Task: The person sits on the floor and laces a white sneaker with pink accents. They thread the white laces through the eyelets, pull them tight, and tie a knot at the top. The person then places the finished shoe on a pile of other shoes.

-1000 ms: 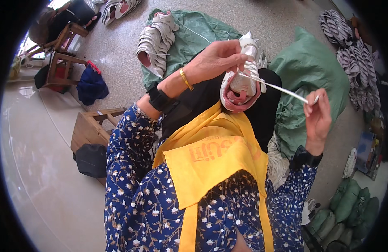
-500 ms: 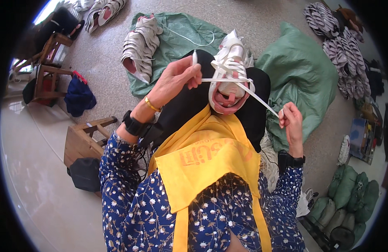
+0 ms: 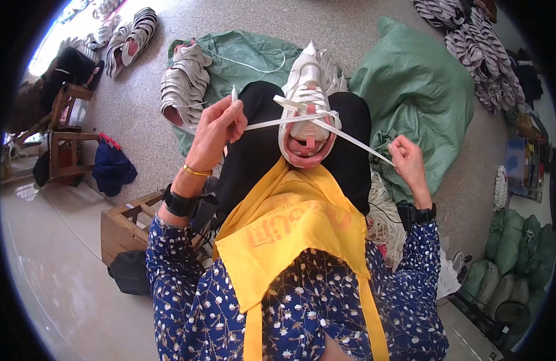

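Observation:
A white and pink sneaker (image 3: 310, 132) rests between my knees, its heel opening toward me and its toe pointing away. White shoelace (image 3: 357, 144) runs through its eyelets, and the two ends cross over the tongue and stretch out to either side. My left hand (image 3: 219, 123) is closed on one lace end; a white pointed piece, perhaps a lace tip or small tool, sticks up from its fingers. Out to the right, my right hand (image 3: 406, 161) is closed on the other end, with the lace taut. A loose lace loop lies over the upper part of the laced section.
Stacked shoe uppers (image 3: 185, 84) lie on a green sheet (image 3: 248, 51) ahead to the left. A large green sack (image 3: 413, 78) sits at right. Beside my right leg is a bundle of white laces (image 3: 383, 219). A wooden stool (image 3: 124, 231) stands at left.
The view has shifted, with the sneaker now farther left in it. My hands are spread somewhat wider apart, the left one farther from the sneaker, and both lace ends remain held.

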Action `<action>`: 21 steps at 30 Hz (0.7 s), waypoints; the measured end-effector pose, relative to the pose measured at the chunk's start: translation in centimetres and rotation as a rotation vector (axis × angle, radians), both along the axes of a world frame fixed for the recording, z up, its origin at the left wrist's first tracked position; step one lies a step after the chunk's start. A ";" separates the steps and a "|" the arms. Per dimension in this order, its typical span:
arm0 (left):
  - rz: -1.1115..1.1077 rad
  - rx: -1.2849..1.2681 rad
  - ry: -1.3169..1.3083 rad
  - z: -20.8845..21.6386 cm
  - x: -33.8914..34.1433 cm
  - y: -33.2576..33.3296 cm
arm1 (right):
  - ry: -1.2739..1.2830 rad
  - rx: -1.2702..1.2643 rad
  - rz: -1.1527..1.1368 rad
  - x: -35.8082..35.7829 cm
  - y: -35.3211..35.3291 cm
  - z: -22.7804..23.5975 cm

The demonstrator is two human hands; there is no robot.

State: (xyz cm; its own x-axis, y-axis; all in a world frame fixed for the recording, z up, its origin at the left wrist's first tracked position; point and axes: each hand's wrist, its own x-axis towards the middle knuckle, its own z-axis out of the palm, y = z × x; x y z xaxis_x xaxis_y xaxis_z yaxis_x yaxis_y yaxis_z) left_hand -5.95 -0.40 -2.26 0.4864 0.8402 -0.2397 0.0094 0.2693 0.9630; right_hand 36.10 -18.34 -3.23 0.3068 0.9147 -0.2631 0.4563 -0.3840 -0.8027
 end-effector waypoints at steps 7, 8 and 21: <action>-0.015 -0.037 0.040 -0.2 -0.3 -0.9 | 0.156 -0.105 -0.156 0.8 -1.7 2.4; -0.021 -0.048 0.035 -0.4 -0.1 -1.1 | 0.099 -0.146 -0.155 0.6 -1.7 2.9; -0.040 -0.001 0.072 -0.8 0.9 -2.0 | -0.290 0.296 0.306 -10.5 8.4 3.3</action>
